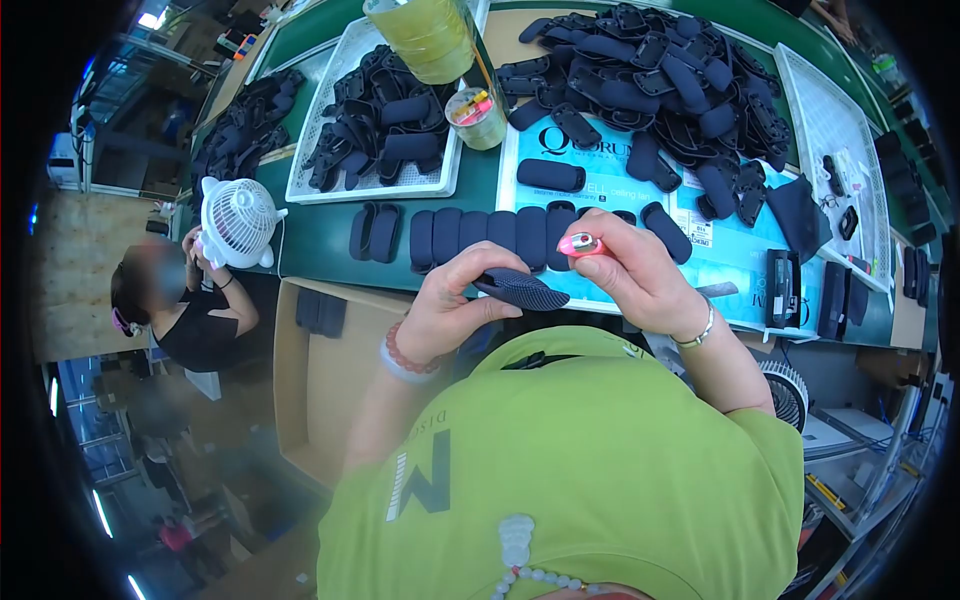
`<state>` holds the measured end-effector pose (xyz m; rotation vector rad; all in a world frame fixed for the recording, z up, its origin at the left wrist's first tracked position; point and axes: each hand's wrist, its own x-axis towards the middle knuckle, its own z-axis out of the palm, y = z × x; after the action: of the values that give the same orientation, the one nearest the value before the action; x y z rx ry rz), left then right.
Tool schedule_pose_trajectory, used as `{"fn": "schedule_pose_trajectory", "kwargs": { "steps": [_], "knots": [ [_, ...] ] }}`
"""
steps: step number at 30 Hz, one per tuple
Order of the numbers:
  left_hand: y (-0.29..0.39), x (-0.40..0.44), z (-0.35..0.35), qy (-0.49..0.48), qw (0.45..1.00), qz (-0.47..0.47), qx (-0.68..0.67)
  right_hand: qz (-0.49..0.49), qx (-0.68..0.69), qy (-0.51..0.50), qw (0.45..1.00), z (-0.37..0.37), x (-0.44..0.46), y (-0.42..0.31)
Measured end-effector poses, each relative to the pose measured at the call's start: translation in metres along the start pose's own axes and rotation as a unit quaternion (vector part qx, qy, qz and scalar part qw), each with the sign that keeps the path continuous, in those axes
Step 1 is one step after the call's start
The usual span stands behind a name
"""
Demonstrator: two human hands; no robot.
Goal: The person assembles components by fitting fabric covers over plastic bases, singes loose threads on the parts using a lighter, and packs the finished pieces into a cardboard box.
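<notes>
Between the thumb and fingers of my left hand [455, 300] is a dark padded piece [524, 289], held in front of my chest. My right hand [640, 270] grips a small pink tool [578, 244], its tip pointing left, a little above and right of the padded piece. The two do not touch. Just beyond my hands, a row of dark pads [473, 235] lies side by side on the green table [330, 215]. One more pad [550, 175] rests on a blue printed box [600, 150].
A large heap of dark parts [650, 75] covers the back. White trays [375, 195] stand left and right. Tape rolls [425, 45] rise at the back middle. A white fan [240, 222] is at the left, beside a co-worker [200, 320]. An open cardboard box [330, 390] sits below the table.
</notes>
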<state>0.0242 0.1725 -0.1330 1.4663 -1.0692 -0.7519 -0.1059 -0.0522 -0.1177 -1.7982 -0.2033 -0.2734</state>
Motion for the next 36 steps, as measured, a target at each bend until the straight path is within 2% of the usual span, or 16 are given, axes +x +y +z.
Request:
{"fn": "schedule_pose_trajectory", "kwargs": {
  "steps": [2,6,9,14,15,18,21,24,27,30,33,36],
  "knots": [
    [0.0,-0.001,0.004,0.004,0.998,-0.022,-0.066,-0.018,0.013,0.015,1.0,0.004,-0.001,0.007],
    [-0.006,-0.003,0.011,-0.019,0.976,-0.06,-0.209,0.006,0.057,0.014,0.998,0.009,-0.004,0.017],
    [-0.009,-0.003,0.015,-0.064,0.967,-0.08,-0.232,0.033,0.046,0.009,0.998,0.008,-0.007,0.016],
    [-0.015,-0.006,0.023,-0.107,0.96,-0.094,-0.242,0.047,0.068,-0.013,0.996,0.003,-0.014,0.025],
    [-0.017,-0.007,0.025,-0.11,0.957,-0.099,-0.249,0.103,0.124,-0.019,0.987,0.002,-0.016,0.021],
    [-0.018,-0.008,0.028,-0.119,0.954,-0.106,-0.255,0.151,0.221,-0.047,0.962,0.0,-0.016,0.028],
    [-0.02,-0.007,0.027,-0.13,0.954,-0.11,-0.248,0.094,0.197,-0.055,0.974,0.005,-0.014,0.026],
    [-0.022,-0.007,0.027,-0.142,0.959,-0.087,-0.228,0.13,0.304,-0.059,0.942,0.007,-0.016,0.022],
    [-0.021,-0.007,0.028,-0.155,0.963,-0.07,-0.207,0.172,0.34,-0.05,0.923,0.004,-0.021,0.026],
    [-0.022,-0.011,0.03,-0.155,0.957,-0.097,-0.224,0.138,0.248,-0.055,0.957,0.004,-0.026,0.033],
    [-0.023,-0.013,0.031,-0.151,0.954,-0.117,-0.231,0.114,0.162,-0.101,0.975,-0.001,-0.024,0.028],
    [-0.018,-0.014,0.032,-0.152,0.957,-0.134,-0.208,0.089,0.16,-0.097,0.978,-0.002,-0.021,0.026]
  ]
}}
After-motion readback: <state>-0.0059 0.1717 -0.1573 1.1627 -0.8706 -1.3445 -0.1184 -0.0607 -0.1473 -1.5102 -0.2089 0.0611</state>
